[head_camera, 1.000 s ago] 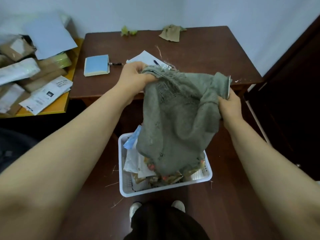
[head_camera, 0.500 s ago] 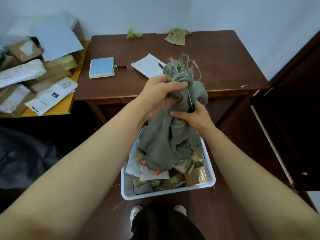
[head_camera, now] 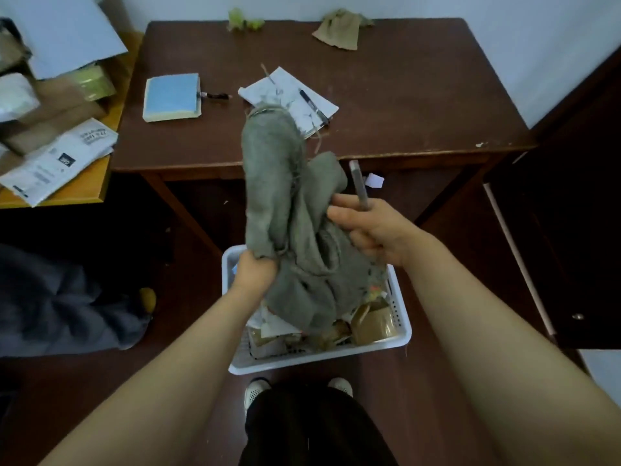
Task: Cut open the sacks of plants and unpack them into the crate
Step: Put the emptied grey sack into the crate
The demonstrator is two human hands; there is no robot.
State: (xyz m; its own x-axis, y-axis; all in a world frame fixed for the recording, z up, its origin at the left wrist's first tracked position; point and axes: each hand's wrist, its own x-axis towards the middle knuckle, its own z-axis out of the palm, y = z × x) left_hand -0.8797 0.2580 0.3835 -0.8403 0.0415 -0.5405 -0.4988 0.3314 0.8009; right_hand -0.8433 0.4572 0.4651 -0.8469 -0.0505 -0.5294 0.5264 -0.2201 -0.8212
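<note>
A limp grey-green cloth sack (head_camera: 289, 210) hangs above the white plastic crate (head_camera: 401, 334) on the floor. Its tied, frayed end points up toward the table. My left hand (head_camera: 253, 272) grips the sack's lower left fold. My right hand (head_camera: 368, 230) holds a slim grey cutter (head_camera: 359, 185) upright, and its fingers touch the sack's right side. The crate holds brown packets (head_camera: 371, 322), papers and bits of plants, partly hidden under the sack.
A dark wooden table (head_camera: 403, 95) stands behind the crate with a blue notepad (head_camera: 171, 97), papers with a pen (head_camera: 312, 102), a small tan pouch (head_camera: 339, 31) and green scraps (head_camera: 243, 23). Parcels (head_camera: 57, 156) pile on a yellow table at left. Dark cloth (head_camera: 60, 301) lies on the floor.
My left hand has dropped from the sack's top to its lower left fold. The sack's tied end now stands free above. My right hand has shifted right, and the cutter shows upright.
</note>
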